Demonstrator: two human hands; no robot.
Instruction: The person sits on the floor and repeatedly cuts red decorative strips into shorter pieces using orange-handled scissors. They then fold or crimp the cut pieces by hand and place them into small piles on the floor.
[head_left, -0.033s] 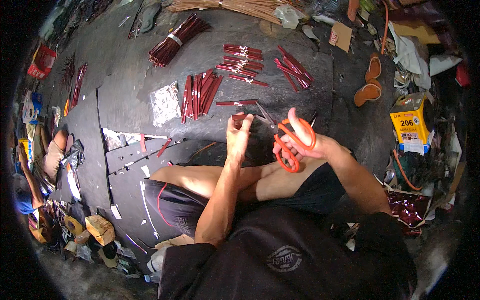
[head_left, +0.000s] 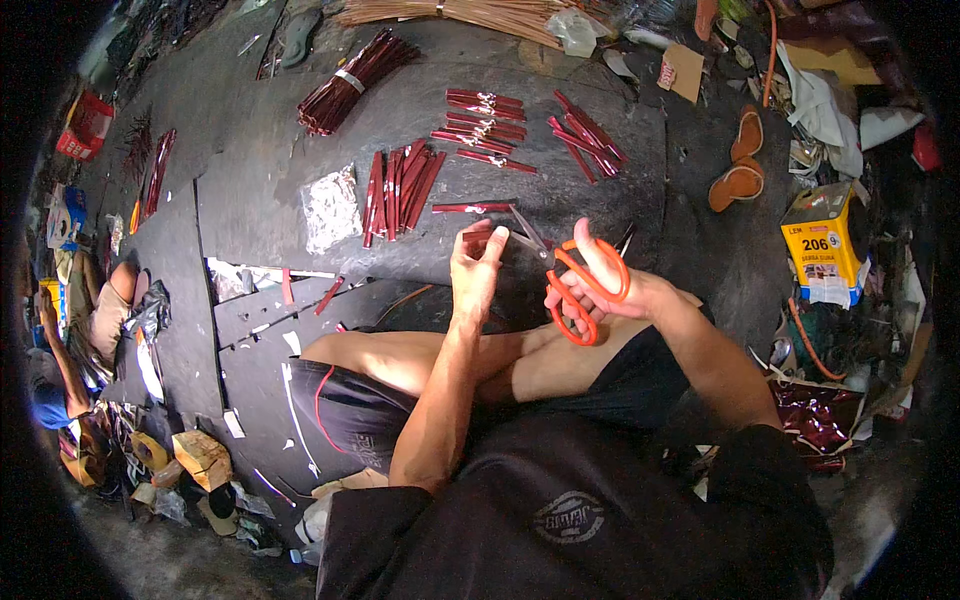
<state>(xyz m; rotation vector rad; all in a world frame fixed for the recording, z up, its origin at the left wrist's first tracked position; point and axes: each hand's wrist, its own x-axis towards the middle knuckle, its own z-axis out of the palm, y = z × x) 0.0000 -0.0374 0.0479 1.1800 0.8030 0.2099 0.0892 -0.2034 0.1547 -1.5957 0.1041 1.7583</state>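
The subject item is a strip piece [head_left: 478, 237], dark red and glossy, of which only a short length shows. It is located at the tips of the left hand [head_left: 474, 278], pinched between thumb and fingers, above the dark floor [head_left: 260, 150]. The right hand [head_left: 612, 287] is closed on the scissors [head_left: 546, 253], fingers at the orange loops and thumb raised. The steel blades stand parted and point toward the left hand; whether they touch the strip piece cannot be told. The two hands are apart.

Count: one pair of scissors; one strip piece held. One single strip [head_left: 472, 208], dark red with a silvery middle, lies just beyond the left hand. Past it is a tied group [head_left: 487, 127] of at least five strips with silvery middles. The left pile [head_left: 400, 190] shows at least six plain strips, the right pile [head_left: 590, 137] at least four; overlap prevents exact figures. One large bundle [head_left: 358, 82] is bound by one pale band. One clear packet [head_left: 331, 208], with silvery contents, lies beside the left pile. Two brown sandals [head_left: 737, 187] and one yellow box [head_left: 823, 245] are at right.
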